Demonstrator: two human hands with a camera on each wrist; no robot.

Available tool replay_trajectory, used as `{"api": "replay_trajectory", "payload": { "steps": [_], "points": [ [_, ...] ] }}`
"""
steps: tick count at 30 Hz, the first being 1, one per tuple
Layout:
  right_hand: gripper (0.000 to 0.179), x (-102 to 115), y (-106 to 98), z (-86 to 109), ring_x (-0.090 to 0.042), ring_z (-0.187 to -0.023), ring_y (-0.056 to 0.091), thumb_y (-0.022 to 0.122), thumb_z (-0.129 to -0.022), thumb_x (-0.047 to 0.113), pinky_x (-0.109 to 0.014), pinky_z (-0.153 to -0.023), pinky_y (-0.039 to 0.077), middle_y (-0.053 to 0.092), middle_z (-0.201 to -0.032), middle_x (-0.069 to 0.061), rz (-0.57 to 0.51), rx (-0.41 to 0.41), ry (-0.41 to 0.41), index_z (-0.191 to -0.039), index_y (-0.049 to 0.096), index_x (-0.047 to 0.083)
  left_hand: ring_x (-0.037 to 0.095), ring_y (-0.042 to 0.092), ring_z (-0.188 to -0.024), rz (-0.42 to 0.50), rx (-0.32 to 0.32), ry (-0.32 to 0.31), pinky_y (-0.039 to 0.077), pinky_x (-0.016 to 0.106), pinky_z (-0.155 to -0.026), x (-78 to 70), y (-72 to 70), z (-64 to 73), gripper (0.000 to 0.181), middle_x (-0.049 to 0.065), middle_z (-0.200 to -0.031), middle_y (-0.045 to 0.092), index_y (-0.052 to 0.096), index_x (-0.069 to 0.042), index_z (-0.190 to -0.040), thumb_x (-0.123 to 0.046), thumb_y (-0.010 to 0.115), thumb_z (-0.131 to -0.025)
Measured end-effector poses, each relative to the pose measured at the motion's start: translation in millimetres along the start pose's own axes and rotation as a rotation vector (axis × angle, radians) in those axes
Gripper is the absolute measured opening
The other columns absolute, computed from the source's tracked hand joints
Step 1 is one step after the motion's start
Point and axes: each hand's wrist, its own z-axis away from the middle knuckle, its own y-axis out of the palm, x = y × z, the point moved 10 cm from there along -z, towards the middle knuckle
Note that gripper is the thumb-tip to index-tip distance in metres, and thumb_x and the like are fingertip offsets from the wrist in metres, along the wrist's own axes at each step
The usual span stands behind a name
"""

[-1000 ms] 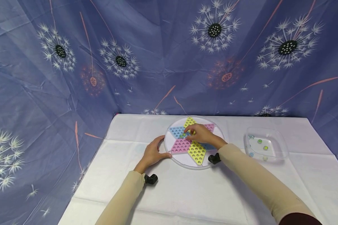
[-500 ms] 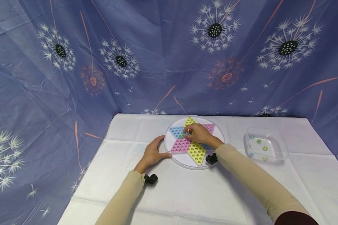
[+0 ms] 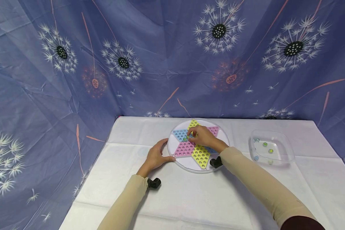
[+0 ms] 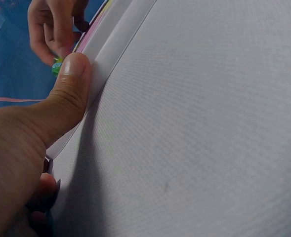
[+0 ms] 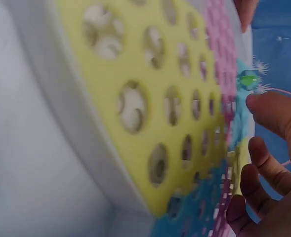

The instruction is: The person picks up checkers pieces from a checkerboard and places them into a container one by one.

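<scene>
A round white Chinese checkers board (image 3: 215, 164) with a coloured star of holes lies on the table. My left hand (image 3: 155, 156) grips its left rim, fingers at the far side and thumb on the near side; the left wrist view shows the thumb (image 4: 73, 79) against the edge. My right hand (image 3: 202, 135) reaches over the board from the right, its curled index finger and thumb at a green marble (image 3: 188, 137) by the blue point. Another marble (image 3: 185, 139) sits just left of it. In the right wrist view, a green marble (image 5: 248, 79) shows near the thumb tip.
A clear plastic tub (image 3: 287, 150) with several green, yellow and blue marbles stands on the white tablecloth (image 3: 189, 198), right of the board. Behind the table hangs a blue curtain (image 3: 166, 64) with dandelion prints. My right forearm (image 3: 258, 182) crosses between board and tub.
My right hand and forearm have shifted slightly to the left, then stayed nearly still at the same place on the board. The left hand has not moved.
</scene>
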Motion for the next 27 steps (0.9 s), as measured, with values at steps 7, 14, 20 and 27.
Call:
{"api": "replay_trajectory", "payload": {
  "steps": [7, 14, 20, 27],
  "points": [
    [0.015, 15.0, -22.2, 9.3, -0.02, -0.074, 0.053, 0.079, -0.091, 0.013, -0.038, -0.069, 0.045, 0.063, -0.094, -0.005, -0.053, -0.092, -0.104, -0.106, 0.076, 0.012, 0.015, 0.045, -0.072, -0.001, 0.005, -0.001, 0.04, 0.032, -0.069, -0.9, 1.4, 0.4, 0.099, 0.006, -0.087, 0.054, 0.045, -0.01, -0.155, -0.038, 0.094, -0.074],
    [0.017, 19.3, -42.7, 20.9, -0.022, -0.078, 0.053, 0.08, -0.09, 0.013, -0.039, -0.07, 0.045, 0.065, -0.094, -0.005, -0.045, -0.156, -0.126, -0.106, 0.075, 0.011, 0.014, 0.044, -0.072, 0.001, -0.002, -0.023, 0.04, 0.032, -0.069, 1.2, 0.5, 1.1, 0.099, 0.005, -0.086, 0.053, 0.044, -0.011, -0.155, -0.038, 0.094, -0.074],
    [0.019, 14.3, -55.1, 36.1, -0.025, -0.082, 0.057, 0.08, -0.09, 0.014, -0.04, -0.072, 0.047, 0.065, -0.096, -0.005, -0.033, -0.165, -0.115, -0.107, 0.074, 0.011, 0.015, 0.044, -0.072, 0.011, 0.001, -0.02, 0.039, 0.032, -0.069, 0.8, 1.6, 1.6, 0.099, 0.005, -0.087, 0.053, 0.044, -0.011, -0.155, -0.038, 0.094, -0.074],
    [0.016, 0.1, -78.2, 58.3, -0.024, -0.081, 0.056, 0.079, -0.09, 0.011, -0.04, -0.073, 0.047, 0.064, -0.091, -0.004, -0.027, -0.219, -0.115, -0.105, 0.074, 0.011, 0.015, 0.043, -0.073, 0.01, 0.007, -0.027, 0.039, 0.032, -0.07, 0.0, 1.4, 2.5, 0.099, 0.006, -0.087, 0.052, 0.043, -0.011, -0.156, -0.036, 0.094, -0.074]
  ]
}}
